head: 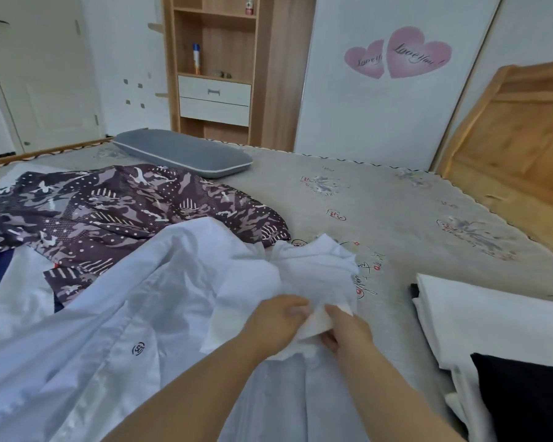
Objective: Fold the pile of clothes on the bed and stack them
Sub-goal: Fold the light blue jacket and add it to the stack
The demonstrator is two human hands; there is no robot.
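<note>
At the left of the bed, a crumpled purple camouflage-print garment lies half under the large white button-up shirt with a small dark chest logo, which sprawls unfolded across the mattress. Centre, the left hand and right hand both pinch a bunched white edge of that shirt, fingers curled into the cloth. To the right sits a stack of folded white cloth with a folded black garment on it. The shirt's loose bulk could drag the patterned garment along, or the fold could come out crooked since the fabric is bunched
</note>
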